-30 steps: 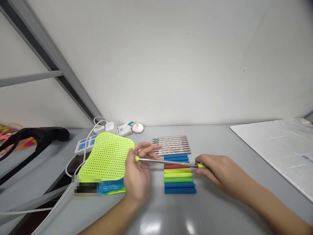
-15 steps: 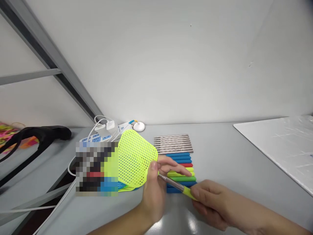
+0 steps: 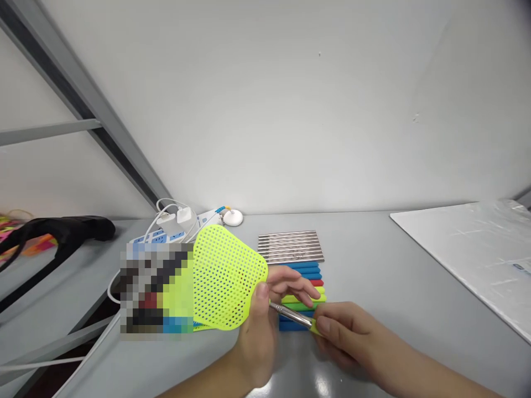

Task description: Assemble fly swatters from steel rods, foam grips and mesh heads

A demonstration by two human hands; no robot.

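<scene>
My left hand (image 3: 259, 331) grips a yellow-green fly swatter head (image 3: 230, 276) at its neck, thumb on the near side and the other fingers loosely stretched out to the right. A metal rod (image 3: 292, 315) runs from the neck down to the right into a yellow-green handle (image 3: 316, 327). Around that handle my right hand (image 3: 348, 337) is closed, hiding most of it. Behind my left fingers lies a row of coloured handles (image 3: 305, 271) in blue, red, yellow and green. Just beyond them is a row of metal rods (image 3: 290, 246). More swatter heads lie partly hidden at the left.
A power strip (image 3: 160, 236) with white chargers (image 3: 185, 218) and cables stands at the back left, beside a round white device (image 3: 233, 218). Further left are a black curved object (image 3: 74, 226) and a metal frame (image 3: 95, 127). A white wrapped board (image 3: 468, 243) lies at right.
My right hand has shifted left along the handle, so less of the handle shows. The swatter head has moved slightly left and down in the view, which itself has shifted a little.
</scene>
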